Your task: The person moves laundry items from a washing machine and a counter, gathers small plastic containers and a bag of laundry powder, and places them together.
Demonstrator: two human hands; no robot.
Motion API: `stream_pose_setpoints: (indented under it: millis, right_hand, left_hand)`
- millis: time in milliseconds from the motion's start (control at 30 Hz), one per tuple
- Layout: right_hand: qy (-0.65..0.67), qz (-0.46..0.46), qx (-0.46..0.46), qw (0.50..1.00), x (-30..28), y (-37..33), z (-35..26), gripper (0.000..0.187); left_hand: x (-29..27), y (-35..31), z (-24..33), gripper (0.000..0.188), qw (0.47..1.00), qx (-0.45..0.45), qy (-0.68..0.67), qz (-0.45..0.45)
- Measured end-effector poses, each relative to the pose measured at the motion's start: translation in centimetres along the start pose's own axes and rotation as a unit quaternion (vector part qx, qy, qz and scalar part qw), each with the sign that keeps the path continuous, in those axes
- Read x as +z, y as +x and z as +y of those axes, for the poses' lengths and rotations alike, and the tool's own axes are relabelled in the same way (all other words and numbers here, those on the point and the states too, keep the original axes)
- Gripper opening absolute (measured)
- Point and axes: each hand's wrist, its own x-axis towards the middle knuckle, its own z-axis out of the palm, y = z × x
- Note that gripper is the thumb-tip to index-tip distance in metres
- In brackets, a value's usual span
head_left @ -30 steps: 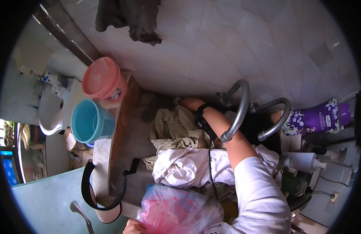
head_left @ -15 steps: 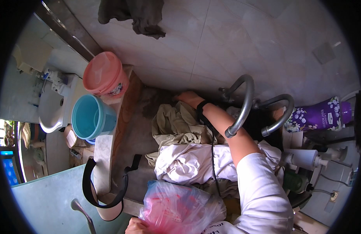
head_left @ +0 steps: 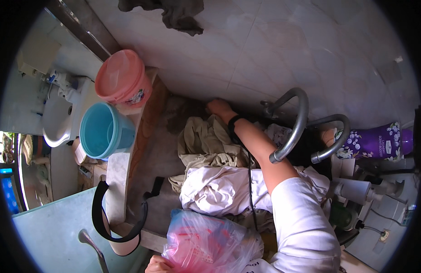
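Observation:
My right hand (head_left: 220,110) reaches to the back of the stone basin, close to the tiled wall. Its fingers look curled, and what they hold, if anything, is hidden. Just in front of it lies a heap of khaki cloth (head_left: 203,139), with a bundled white garment (head_left: 215,191) nearer me. A dark strap circles my right wrist, and a black cord (head_left: 252,191) hangs down across the clothes. At the lower edge my left hand (head_left: 159,265) is closed on the edge of a clear plastic bag (head_left: 210,239) with pink things inside.
A lidded pink bucket (head_left: 121,77) and an open blue bucket (head_left: 103,129) stand on the left ledge. Two curved metal taps (head_left: 301,113) overhang my right forearm. A purple pouch (head_left: 372,142) lies at right; a visor cap (head_left: 121,241) sits front left.
My right hand has drawn in slightly and its fingers look more curled. The view has shifted a little. My left hand stays at the bag.

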Motion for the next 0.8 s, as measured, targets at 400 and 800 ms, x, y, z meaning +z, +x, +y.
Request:
stream_pose_setpoints:
  millis: [400,800]
  right_hand:
    - [-0.005,0.037,0.047,0.998,-2.1,-2.0,0.6,0.023]
    - [0.395,0.198,0.070,0.894,-10.2,-20.8,0.3,0.013]
  left_hand:
    - [0.3,0.2,-0.5,0.015,0.999,0.014,0.019,0.026]
    - [1.9,-1.5,-0.7,0.013,0.990,0.021,0.061,0.124]
